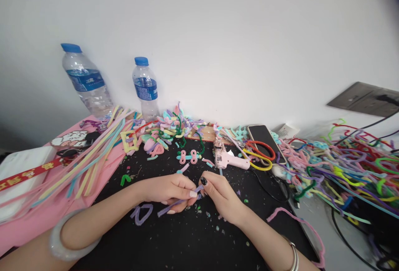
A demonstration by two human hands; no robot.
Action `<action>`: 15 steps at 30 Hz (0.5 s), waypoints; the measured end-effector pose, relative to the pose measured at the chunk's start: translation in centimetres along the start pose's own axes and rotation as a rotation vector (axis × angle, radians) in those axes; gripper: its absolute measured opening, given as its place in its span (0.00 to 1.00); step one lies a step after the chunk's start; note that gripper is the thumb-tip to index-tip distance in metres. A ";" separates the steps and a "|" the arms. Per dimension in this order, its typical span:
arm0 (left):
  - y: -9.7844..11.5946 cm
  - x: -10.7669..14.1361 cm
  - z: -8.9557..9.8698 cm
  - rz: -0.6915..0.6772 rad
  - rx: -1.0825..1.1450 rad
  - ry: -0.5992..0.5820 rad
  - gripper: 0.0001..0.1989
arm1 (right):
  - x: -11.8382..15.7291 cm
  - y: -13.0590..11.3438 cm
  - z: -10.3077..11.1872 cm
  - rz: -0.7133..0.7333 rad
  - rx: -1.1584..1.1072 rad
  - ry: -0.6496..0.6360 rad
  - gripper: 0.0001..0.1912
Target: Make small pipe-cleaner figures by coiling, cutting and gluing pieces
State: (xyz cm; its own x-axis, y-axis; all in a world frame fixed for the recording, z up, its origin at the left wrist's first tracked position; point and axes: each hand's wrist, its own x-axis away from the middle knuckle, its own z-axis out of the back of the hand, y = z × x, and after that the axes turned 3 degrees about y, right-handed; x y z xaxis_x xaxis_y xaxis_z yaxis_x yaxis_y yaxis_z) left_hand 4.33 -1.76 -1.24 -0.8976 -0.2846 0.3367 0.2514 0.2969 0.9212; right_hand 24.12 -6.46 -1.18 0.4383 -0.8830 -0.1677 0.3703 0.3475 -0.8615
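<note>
Purple fuzzy strip [167, 209]: located at six o'clock in the view, over the black bench [174, 246]. Left hand [179, 192]: closed, pinching the strip between its ends. Right hand [222, 196]: closed on its two-o'clock end. Handling, as judged: light, soft-surfaced, pliable, probably wire-cored; not slippery or fragile. Hold between thumb and fingertips, close to any bend. A purple loop [150, 212] lies at eight o'clock of the strip.

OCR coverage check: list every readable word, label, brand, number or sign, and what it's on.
Nothing reads with certainty.
Left bottle label: white characters, too small and blurred.
Right bottle label: white characters, too small and blurred.
Red strip: yellow characters, too blurred.
Small white block by the wall: any print too small.
</note>
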 end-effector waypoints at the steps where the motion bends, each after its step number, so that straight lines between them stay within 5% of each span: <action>1: 0.0 0.0 0.0 0.004 0.004 -0.003 0.16 | 0.0 0.0 0.0 -0.003 -0.008 -0.005 0.20; 15: 0.2 0.0 -0.2 -0.009 0.024 -0.021 0.16 | -0.1 0.1 -0.1 -0.055 -0.175 -0.051 0.24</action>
State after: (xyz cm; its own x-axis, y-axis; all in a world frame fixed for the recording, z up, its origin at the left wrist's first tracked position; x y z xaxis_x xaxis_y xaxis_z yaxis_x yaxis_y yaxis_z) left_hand 4.42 -1.87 -1.01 -0.9072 -0.2687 0.3237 0.2345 0.3159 0.9193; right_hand 24.02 -6.38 -1.28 0.4642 -0.8803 -0.0976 0.2487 0.2352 -0.9396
